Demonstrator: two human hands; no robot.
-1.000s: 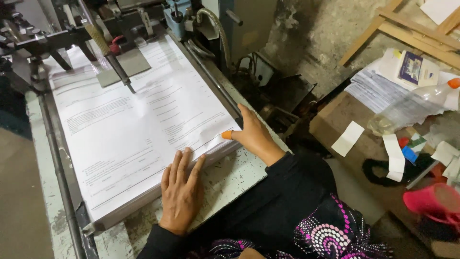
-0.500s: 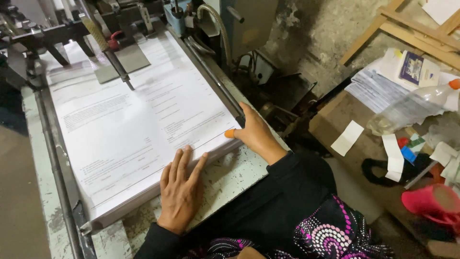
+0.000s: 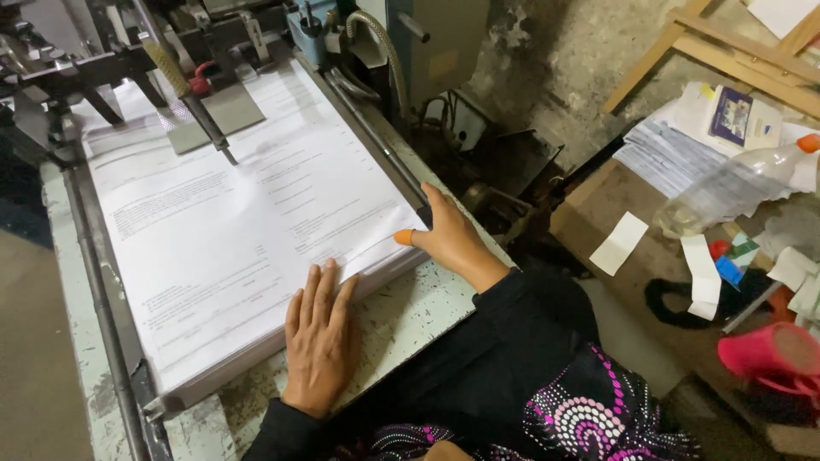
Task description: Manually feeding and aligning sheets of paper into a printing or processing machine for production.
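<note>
A thick stack of printed white sheets (image 3: 239, 230) lies on the worn feed table (image 3: 401, 320) of a printing machine. My left hand (image 3: 318, 341) rests flat on the table, its spread fingers pressing the stack's near edge. At the stack's near right corner my right hand (image 3: 448, 239) curls around the edge, with the thumb, which has an orange tip, lifting the top sheets' corner. A dark rod (image 3: 205, 128) from the machine reaches down onto the top sheet at the far end.
Machine parts, a hose (image 3: 389, 51) and a grey housing (image 3: 444, 47) stand at the far end. To the right, a cardboard surface (image 3: 598, 205) holds paper slips, a clear plastic bottle (image 3: 726, 183), printed stacks and a pink object (image 3: 769, 350). Wooden frames (image 3: 735, 43) lean behind.
My right hand has slid slightly along the corner and its thumb now lifts the top sheets' corner. My left hand stays pressed against the stack's near edge.
</note>
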